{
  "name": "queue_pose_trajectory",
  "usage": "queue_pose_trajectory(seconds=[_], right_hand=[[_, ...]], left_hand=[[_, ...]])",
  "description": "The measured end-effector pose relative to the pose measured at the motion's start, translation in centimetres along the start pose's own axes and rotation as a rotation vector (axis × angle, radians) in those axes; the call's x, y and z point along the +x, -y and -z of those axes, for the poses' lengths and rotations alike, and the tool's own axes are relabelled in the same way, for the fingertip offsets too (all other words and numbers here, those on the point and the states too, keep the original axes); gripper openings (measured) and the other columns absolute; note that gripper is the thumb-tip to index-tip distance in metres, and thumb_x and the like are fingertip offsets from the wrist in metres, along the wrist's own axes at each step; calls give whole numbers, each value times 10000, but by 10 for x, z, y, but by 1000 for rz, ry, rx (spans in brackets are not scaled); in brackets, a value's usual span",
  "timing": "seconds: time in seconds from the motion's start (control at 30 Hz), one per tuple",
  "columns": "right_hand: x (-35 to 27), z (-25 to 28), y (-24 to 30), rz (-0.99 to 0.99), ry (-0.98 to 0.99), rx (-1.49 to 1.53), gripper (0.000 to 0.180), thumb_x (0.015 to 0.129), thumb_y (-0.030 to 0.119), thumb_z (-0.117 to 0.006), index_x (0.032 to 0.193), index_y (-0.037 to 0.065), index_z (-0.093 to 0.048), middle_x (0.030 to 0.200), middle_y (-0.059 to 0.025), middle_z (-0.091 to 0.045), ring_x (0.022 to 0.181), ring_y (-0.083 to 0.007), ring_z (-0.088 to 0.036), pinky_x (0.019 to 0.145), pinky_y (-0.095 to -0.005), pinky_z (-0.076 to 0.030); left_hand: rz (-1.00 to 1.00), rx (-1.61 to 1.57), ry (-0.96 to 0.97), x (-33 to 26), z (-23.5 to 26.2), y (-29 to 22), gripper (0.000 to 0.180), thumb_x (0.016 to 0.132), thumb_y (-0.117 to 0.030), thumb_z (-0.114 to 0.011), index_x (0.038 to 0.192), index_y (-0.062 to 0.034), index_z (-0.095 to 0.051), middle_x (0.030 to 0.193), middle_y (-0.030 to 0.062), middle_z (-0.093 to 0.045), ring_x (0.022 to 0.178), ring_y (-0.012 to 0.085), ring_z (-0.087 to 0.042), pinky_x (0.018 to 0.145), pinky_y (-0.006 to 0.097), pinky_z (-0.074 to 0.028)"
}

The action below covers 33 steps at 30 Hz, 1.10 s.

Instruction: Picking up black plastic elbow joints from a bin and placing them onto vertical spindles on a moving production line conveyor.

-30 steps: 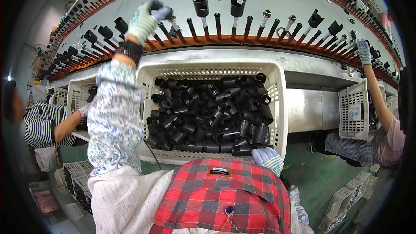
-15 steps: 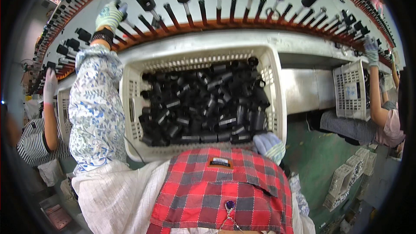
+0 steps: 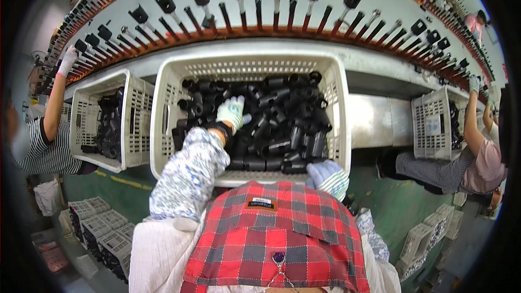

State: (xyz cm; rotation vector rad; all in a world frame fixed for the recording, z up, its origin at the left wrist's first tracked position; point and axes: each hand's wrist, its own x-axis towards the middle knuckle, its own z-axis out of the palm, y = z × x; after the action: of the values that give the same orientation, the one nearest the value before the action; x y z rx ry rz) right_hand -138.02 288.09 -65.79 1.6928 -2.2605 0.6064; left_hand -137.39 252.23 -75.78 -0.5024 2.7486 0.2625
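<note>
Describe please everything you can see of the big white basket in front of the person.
The basket is a large rectangular crate of off-white plastic, its walls pierced by a lattice of small holes under a thick plain rim. It sits level below the rack of pegs and beside a smaller basket. It is nearly full of black tubes. The left hand, gloved, reaches into the tubes; the right hand, gloved too, is at the near rim.

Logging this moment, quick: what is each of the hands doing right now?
Left hand: gloved, down among the black tubes in the white basket; grip cannot be told.
Right hand: gloved, at the basket's near rim; cannot be told.
</note>
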Motion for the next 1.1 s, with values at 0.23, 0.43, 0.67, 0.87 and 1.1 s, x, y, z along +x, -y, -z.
queue_pose_trajectory(seconds=[0.23,0.43,0.67,0.87,1.1], right_hand=[[-4,2,8,-27,25,-32,381,727,229,-699,1038,34,-596,867,-101,-634,782,-268,-633,715,-414,-527],[-7,4,2,-116,18,-25,384,696,231,-708,1022,54,-608,869,-92,-638,778,-264,-642,711,-405,-534],[-3,-6,0,-173,-9,-18,370,676,201,-675,1018,63,-649,910,-89,-650,820,-270,-656,719,-405,-547],[-12,-4,15,-213,4,-101,367,684,205,-650,1023,64,-667,940,-94,-666,844,-266,-662,749,-395,-550],[2,12,7,-201,106,24,361,685,216,-659,997,35,-651,909,-112,-667,853,-278,-661,795,-424,-551]], left_hand=[[-39,-870,-89,4,32,9,500,738,-204,-772,1169,-83,-549,1026,101,-635,989,251,-611,893,351,-491],[-347,-1549,-805,88,211,4,231,785,-72,-759,948,-84,-596,838,10,-639,768,126,-609,684,261,-508],[-218,-1769,-1149,208,220,69,316,801,-30,-754,949,-136,-495,823,77,-643,629,187,-645,514,322,-543],[-318,-1490,-1124,215,219,120,370,793,-17,-759,949,-62,-426,849,115,-617,678,219,-660,664,364,-603],[-2,-1256,-1221,189,228,147,468,770,-126,-795,1127,-3,-518,939,93,-654,826,201,-652,804,333,-538]])
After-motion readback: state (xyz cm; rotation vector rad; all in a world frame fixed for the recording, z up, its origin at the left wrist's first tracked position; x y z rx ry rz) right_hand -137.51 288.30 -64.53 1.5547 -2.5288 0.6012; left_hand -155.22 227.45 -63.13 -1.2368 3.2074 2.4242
